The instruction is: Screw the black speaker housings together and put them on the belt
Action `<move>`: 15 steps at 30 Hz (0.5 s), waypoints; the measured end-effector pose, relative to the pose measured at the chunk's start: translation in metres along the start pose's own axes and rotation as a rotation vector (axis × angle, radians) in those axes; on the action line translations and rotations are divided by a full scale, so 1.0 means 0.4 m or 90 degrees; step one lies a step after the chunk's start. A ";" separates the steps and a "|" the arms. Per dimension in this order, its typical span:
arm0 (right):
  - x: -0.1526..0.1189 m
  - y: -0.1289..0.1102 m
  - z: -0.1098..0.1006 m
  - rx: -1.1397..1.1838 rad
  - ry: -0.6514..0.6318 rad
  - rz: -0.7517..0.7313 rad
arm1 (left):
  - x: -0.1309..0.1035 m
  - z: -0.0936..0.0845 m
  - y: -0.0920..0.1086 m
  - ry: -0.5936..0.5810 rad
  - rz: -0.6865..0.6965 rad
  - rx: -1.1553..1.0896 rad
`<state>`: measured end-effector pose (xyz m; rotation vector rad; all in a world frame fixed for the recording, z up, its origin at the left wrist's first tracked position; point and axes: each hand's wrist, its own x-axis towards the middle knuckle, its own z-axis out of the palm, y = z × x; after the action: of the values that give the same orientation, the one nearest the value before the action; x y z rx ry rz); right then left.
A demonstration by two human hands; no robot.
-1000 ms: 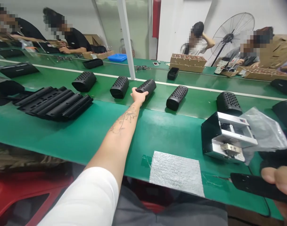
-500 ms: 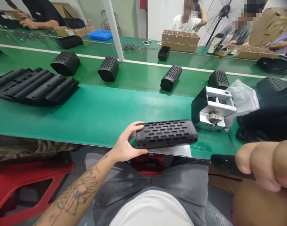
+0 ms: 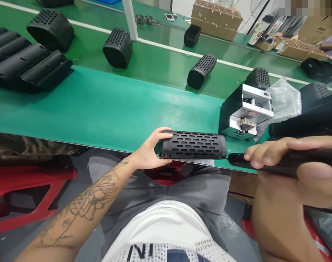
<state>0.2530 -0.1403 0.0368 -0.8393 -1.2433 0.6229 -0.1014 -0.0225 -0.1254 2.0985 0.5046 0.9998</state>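
My left hand [image 3: 149,153] grips the left end of a black perforated speaker shell [image 3: 194,145], which lies sideways at the near edge of the green bench [image 3: 106,105]. My right hand [image 3: 291,165] is closed around a black tool [image 3: 236,159] shaped like an electric screwdriver. Its tip points left and sits right at the shell's right end. A grey foam pad lies under the shell, mostly hidden.
A black and silver box-shaped device [image 3: 243,112] stands just behind the shell, with a clear plastic bag [image 3: 287,102] beside it. More perforated shells [image 3: 201,71] lie on the belt. Stacked black housings [image 3: 24,62] sit far left. Cardboard boxes [image 3: 216,14] line the far side.
My left hand took a shell from the belt and brought it to the near bench edge. My right hand moved the tool's tip up to the shell's right end.
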 end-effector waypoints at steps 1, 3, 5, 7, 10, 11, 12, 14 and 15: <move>0.001 0.008 0.001 0.008 -0.018 -0.026 | 0.000 0.000 0.001 0.001 0.003 0.002; 0.004 0.021 0.004 0.018 -0.033 -0.050 | 0.001 0.001 0.001 0.003 0.007 0.009; 0.009 0.031 0.010 0.028 -0.034 -0.035 | 0.000 0.002 0.003 0.002 0.013 0.019; 0.015 0.035 0.019 0.043 -0.043 -0.024 | 0.001 0.001 0.005 0.003 0.020 0.030; 0.020 0.034 0.034 0.062 -0.061 -0.022 | 0.003 0.000 0.007 0.018 0.035 0.035; 0.020 0.033 0.038 0.064 -0.067 -0.023 | 0.004 0.000 0.007 0.024 0.040 0.036; 0.020 0.032 0.041 0.065 -0.074 -0.024 | 0.005 0.000 0.007 0.028 0.046 0.037; 0.017 0.031 0.042 0.063 -0.085 -0.028 | 0.008 0.001 0.005 0.031 0.058 0.040; 0.015 0.031 0.040 0.062 -0.089 -0.027 | 0.009 0.001 0.005 0.031 0.064 0.040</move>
<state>0.2393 -0.1253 0.0314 -0.6959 -1.3429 0.7113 -0.0987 -0.0218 -0.1225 2.1779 0.4652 1.1080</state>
